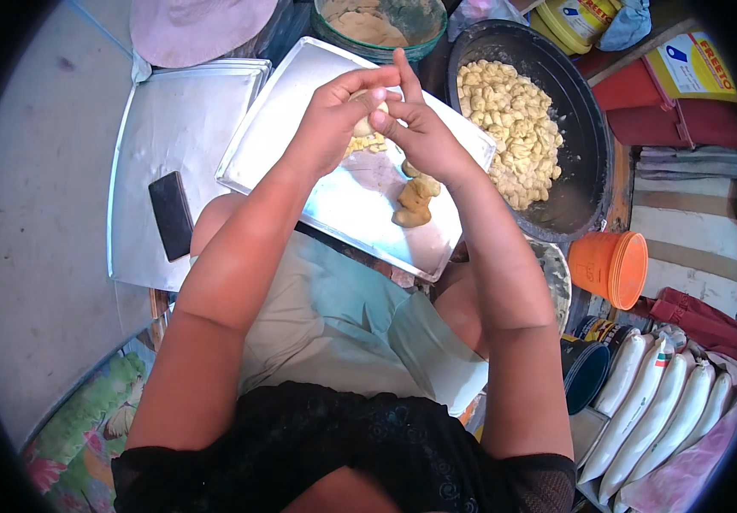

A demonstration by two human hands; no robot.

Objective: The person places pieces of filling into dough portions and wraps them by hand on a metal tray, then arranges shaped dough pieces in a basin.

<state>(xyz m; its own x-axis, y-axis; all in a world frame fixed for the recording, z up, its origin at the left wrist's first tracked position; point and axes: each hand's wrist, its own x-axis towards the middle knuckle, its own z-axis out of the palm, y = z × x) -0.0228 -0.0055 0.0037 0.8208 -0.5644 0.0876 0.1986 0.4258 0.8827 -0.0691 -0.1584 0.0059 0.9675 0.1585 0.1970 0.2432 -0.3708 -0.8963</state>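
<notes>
My left hand (334, 120) cups a pale piece of dough (363, 126) over the metal tray (283, 120), its fingers curled round it. My right hand (424, 137) meets it from the other side, thumb and fingers pinched at the dough's edge and one finger pointing up. The hands partly hide the dough. Just below them on the tray is a small heap of yellow crumbly bits (367, 144). Nearer my right forearm, several browner dough lumps (415, 203) lie on the tray, which rests across my lap.
A black basin (586, 154) full of small dough pieces (510, 128) stands right of the tray. On the left, a phone (171, 215) lies on stacked metal trays (142, 248). A green-rimmed sieve (420, 51), an orange bucket (612, 267) and long white packages (655, 419) are around me.
</notes>
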